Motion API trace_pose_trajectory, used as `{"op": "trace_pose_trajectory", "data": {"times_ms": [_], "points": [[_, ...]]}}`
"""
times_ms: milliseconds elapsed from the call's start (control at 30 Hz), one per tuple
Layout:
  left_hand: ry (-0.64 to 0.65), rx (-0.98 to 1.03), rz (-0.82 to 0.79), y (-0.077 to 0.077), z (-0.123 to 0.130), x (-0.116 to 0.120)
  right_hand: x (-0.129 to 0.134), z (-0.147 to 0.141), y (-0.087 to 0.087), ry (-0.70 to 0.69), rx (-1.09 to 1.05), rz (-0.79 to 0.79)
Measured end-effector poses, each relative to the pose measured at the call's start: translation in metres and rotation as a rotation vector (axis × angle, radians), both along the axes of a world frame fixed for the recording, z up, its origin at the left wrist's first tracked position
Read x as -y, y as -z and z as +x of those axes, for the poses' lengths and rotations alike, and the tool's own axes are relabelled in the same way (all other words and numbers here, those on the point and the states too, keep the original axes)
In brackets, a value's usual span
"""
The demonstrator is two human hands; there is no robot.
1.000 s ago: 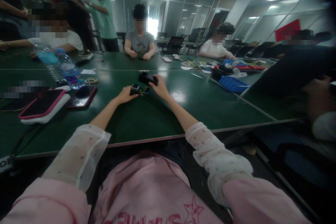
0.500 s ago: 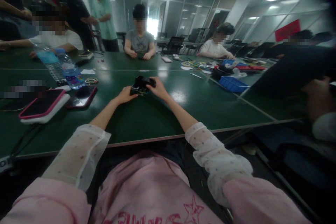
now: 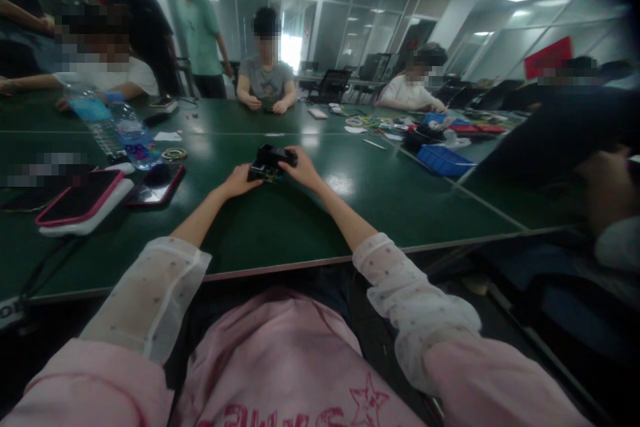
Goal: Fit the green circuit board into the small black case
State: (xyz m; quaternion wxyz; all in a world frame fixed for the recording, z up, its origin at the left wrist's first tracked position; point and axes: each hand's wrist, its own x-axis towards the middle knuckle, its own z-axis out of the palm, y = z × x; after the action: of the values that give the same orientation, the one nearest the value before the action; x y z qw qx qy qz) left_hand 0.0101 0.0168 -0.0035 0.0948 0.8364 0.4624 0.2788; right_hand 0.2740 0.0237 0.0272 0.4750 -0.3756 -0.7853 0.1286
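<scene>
A small black electronic device [image 3: 271, 159], with what looks like a bit of circuit board along its near side, is held between my two hands over the green table [image 3: 300, 227]. My left hand [image 3: 242, 181] is closed on its left side, thumb along the near edge. On the right, my right hand [image 3: 301, 167] grips the black upper part with thumb and fingers. The exact kind of device is too small and dark to make out. My fingers hide parts of both its ends.
To the left lie a dark phone [image 3: 156, 185], a pink-rimmed phone [image 3: 83, 197] on a white object, and plastic bottles [image 3: 136, 137]. A tape roll [image 3: 174, 154] is near them. Rightward stand a blue tray [image 3: 445, 159] and a cable pile [image 3: 385, 123]. Several people sit around.
My hands and the black device have stayed almost still. In the background, the standing person in green has lowered an arm.
</scene>
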Motion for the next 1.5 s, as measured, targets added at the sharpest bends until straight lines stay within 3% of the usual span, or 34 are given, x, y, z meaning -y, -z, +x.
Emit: {"op": "trace_pose_trajectory", "data": {"times_ms": [300,600,1500], "points": [[0.034,0.011,0.015,0.001,0.0,-0.002,-0.006,0.005,0.004,-0.017,-0.034,-0.186],[0.014,0.013,0.009,0.0,0.001,-0.002,0.005,0.001,-0.006,-0.021,0.019,-0.088],[0.005,-0.001,0.001,-0.005,0.003,0.004,0.012,-0.002,-0.007,-0.04,0.062,-0.116]]}}
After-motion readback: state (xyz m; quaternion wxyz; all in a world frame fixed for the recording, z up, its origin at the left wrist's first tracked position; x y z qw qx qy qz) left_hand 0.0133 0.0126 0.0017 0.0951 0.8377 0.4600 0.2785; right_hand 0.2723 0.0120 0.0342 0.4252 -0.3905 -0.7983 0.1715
